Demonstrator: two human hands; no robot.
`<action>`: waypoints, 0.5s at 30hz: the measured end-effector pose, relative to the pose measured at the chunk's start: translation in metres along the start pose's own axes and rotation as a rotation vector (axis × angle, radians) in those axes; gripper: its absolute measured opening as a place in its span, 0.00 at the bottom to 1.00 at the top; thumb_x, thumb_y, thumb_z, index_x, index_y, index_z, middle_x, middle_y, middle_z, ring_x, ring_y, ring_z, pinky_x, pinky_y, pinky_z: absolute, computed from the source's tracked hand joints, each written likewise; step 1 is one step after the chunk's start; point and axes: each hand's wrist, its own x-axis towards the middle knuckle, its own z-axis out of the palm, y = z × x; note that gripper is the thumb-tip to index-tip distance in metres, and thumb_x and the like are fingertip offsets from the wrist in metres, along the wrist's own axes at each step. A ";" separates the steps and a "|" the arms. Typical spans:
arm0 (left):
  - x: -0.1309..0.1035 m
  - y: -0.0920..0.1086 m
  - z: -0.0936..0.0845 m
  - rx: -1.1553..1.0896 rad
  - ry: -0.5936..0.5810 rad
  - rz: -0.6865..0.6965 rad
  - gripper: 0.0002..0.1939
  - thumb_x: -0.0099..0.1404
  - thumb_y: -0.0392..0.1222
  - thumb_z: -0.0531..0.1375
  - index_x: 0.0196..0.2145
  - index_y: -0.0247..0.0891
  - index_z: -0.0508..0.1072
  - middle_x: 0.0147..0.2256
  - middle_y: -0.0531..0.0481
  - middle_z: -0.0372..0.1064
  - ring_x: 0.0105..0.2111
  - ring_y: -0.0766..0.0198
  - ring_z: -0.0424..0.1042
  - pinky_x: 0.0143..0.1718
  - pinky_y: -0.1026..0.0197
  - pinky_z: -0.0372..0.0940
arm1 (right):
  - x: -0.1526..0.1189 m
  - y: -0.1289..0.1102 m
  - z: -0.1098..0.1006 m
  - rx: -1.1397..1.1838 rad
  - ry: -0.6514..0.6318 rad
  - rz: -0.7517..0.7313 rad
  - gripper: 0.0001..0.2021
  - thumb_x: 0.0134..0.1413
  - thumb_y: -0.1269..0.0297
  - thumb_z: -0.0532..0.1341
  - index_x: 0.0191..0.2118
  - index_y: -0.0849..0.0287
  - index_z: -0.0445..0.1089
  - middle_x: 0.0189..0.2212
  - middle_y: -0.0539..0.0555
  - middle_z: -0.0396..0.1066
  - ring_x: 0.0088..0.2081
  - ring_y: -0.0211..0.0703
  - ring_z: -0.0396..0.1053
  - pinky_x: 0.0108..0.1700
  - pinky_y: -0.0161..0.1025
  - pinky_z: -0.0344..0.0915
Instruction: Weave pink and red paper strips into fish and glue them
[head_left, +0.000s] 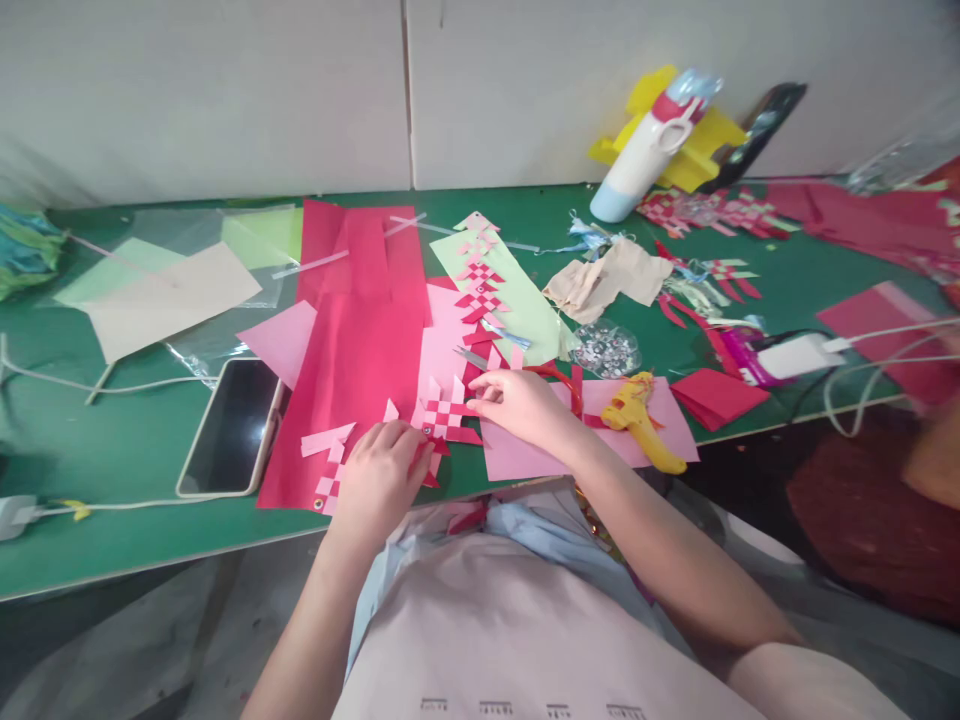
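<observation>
A checkered pink-and-red woven paper fish (448,408) with a stick-on eye lies at the table's front edge. My left hand (381,468) rests by its lower left side with fingers curled, thumb and fingertips closed on it; part of the paper is hidden there. At the fish's right edge is my right hand (514,403), its thumb and forefinger slightly apart. Another woven paper fish (328,485) lies partly under my left hand. Just beyond my right hand are red-handled scissors (566,380). Several finished woven fish (480,285) form a column on light green paper (517,310).
Red paper sheets (367,340) lie left of the fish, beside a phone (229,430). To the right are a yellow glue gun (645,420) on pink paper, a bag of stick-on eyes (606,350) and a white charger (799,355) with cables. A bottle (645,150) stands behind.
</observation>
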 end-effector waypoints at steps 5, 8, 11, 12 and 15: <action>-0.001 0.002 0.002 0.094 0.018 0.041 0.08 0.67 0.40 0.54 0.33 0.38 0.70 0.33 0.47 0.69 0.34 0.58 0.66 0.34 0.58 0.61 | 0.000 0.004 0.001 -0.021 0.009 -0.018 0.12 0.53 0.62 0.63 0.44 0.56 0.74 0.32 0.50 0.77 0.35 0.40 0.74 0.35 0.33 0.63; -0.001 0.003 0.005 0.161 0.045 0.065 0.08 0.67 0.40 0.54 0.32 0.38 0.70 0.32 0.48 0.69 0.33 0.58 0.67 0.34 0.58 0.60 | -0.004 0.009 0.001 -0.076 0.055 -0.044 0.12 0.54 0.62 0.63 0.44 0.56 0.73 0.33 0.50 0.77 0.35 0.40 0.73 0.35 0.34 0.63; -0.003 0.003 0.009 0.187 0.081 0.077 0.06 0.66 0.40 0.55 0.33 0.38 0.70 0.34 0.48 0.70 0.35 0.58 0.68 0.34 0.58 0.61 | -0.012 0.010 0.001 -0.184 0.142 -0.134 0.09 0.55 0.65 0.62 0.42 0.56 0.74 0.34 0.51 0.75 0.33 0.39 0.71 0.35 0.34 0.62; -0.004 0.003 0.010 0.191 0.092 0.077 0.06 0.65 0.40 0.56 0.33 0.38 0.70 0.34 0.48 0.70 0.35 0.58 0.68 0.35 0.58 0.61 | -0.015 0.008 0.002 -0.207 0.156 -0.185 0.08 0.56 0.66 0.61 0.42 0.56 0.74 0.35 0.51 0.74 0.33 0.39 0.71 0.35 0.34 0.61; -0.006 0.003 0.012 0.208 0.115 0.075 0.06 0.65 0.40 0.56 0.32 0.38 0.70 0.33 0.47 0.70 0.35 0.58 0.68 0.34 0.58 0.61 | -0.024 0.004 0.008 -0.238 0.107 -0.364 0.09 0.58 0.68 0.59 0.42 0.55 0.75 0.35 0.52 0.71 0.36 0.40 0.69 0.38 0.35 0.61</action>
